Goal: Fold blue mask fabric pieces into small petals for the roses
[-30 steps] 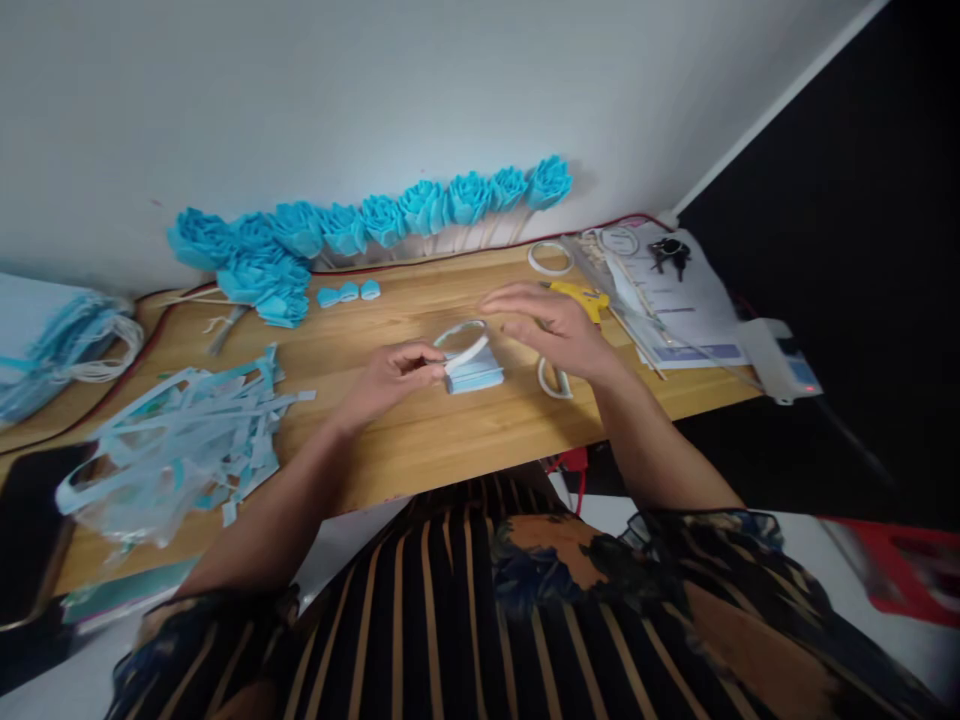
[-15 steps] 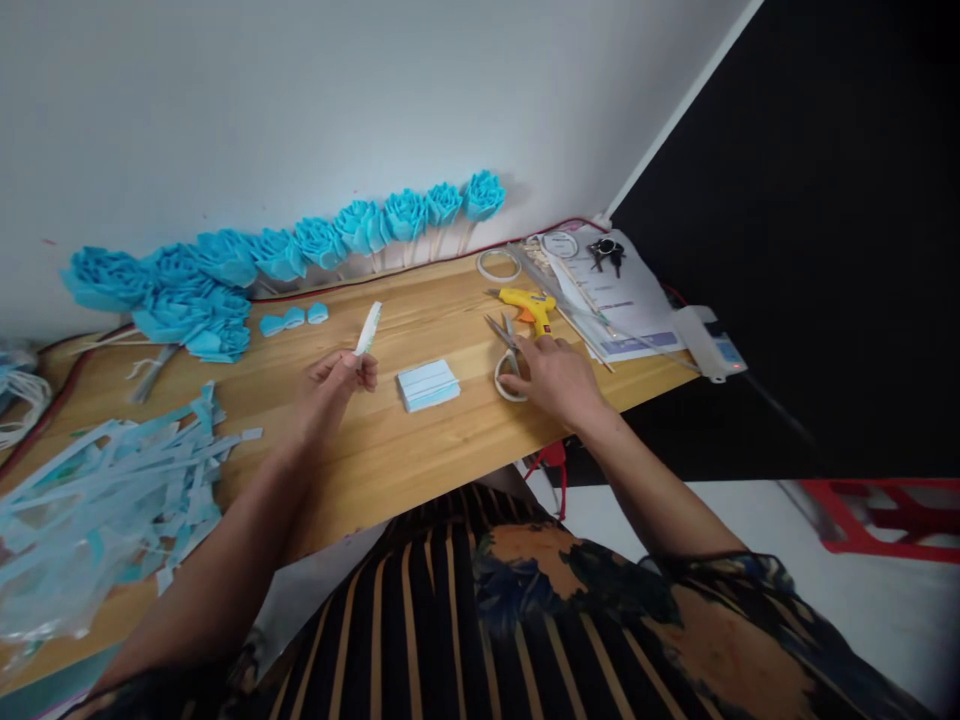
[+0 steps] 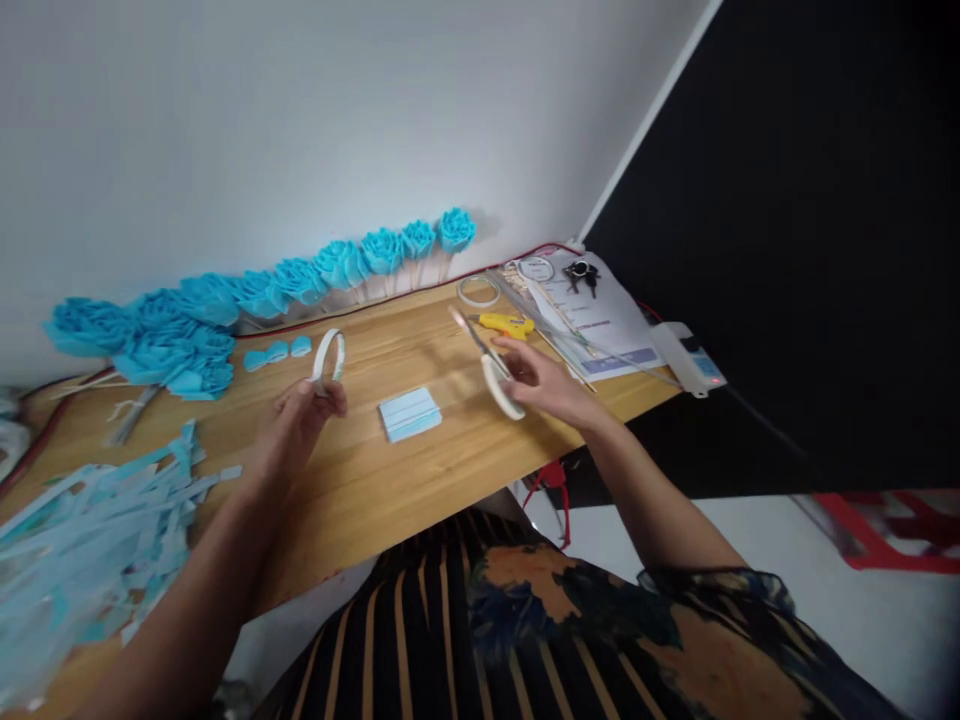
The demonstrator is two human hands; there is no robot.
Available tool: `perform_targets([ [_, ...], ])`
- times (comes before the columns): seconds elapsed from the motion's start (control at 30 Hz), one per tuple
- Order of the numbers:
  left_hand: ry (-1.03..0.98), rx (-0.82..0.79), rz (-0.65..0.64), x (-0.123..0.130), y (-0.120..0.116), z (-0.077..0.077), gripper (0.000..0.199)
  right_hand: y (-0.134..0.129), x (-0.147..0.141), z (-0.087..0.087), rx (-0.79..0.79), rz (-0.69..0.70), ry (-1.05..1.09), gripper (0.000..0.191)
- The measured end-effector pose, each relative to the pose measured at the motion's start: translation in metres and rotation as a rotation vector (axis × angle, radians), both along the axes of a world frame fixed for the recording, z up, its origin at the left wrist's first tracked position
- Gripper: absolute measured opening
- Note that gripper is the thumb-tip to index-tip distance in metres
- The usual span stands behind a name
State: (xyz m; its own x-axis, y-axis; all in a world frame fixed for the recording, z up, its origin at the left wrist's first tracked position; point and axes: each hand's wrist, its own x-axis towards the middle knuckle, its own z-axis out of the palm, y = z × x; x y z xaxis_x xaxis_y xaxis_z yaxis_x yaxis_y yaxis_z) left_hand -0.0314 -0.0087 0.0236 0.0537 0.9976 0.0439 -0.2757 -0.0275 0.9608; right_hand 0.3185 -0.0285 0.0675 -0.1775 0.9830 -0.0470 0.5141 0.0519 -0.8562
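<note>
My left hand (image 3: 300, 415) pinches a ring of white tape (image 3: 328, 358), which stands upright above my fingers. In my right hand (image 3: 544, 380) is a pair of scissors (image 3: 499, 385) with white handles, its blades pointing up and to the left. Between my hands, a small stack of pale blue folded pieces (image 3: 410, 414) lies on the wooden table (image 3: 352, 500). The yellow glue gun (image 3: 507, 325) lies just behind the scissors, its lower part hidden by my right hand.
Several blue flowers (image 3: 341, 262) line the wall. Small blue pieces (image 3: 277, 352) lie before them. Blue scraps (image 3: 105, 530) are heaped at left. Another tape ring (image 3: 478, 291), keys (image 3: 581, 276), a printed sheet (image 3: 615, 320) and a white device (image 3: 690, 358) are at right.
My right hand has lifted the scissors off the table. In my left hand the tape ring has turned from edge-on to showing its round opening. The view has shifted slightly.
</note>
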Motion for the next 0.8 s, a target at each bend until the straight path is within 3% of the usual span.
perform_targets([
  [0.1, -0.03, -0.028, -0.005, 0.001, 0.003, 0.01, 0.041, 0.007, -0.004, -0.003, -0.081, 0.186, 0.44, 0.074],
  [0.23, -0.025, -0.018, -0.029, 0.005, 0.01, 0.029, 0.043, 0.016, -0.027, -0.015, -0.282, 0.493, 0.673, 0.079],
  [0.33, -0.032, 0.005, -0.023, 0.009, 0.012, 0.036, 0.045, 0.021, -0.047, -0.017, -0.338, 0.663, 0.705, 0.076],
  [0.43, -0.034, 0.024, -0.036, 0.015, 0.01, 0.032, 0.049, 0.025, -0.059, -0.016, -0.353, 0.757, 0.665, 0.075],
  [0.67, 0.076, 0.086, -0.11, 0.018, 0.005, 0.01, 0.048, 0.03, -0.067, -0.018, -0.407, 0.852, 0.676, 0.074],
  [0.8, 0.158, 0.141, -0.133, 0.019, 0.002, 0.008, 0.043, 0.033, -0.073, -0.013, -0.419, 0.886, 0.66, 0.069],
])
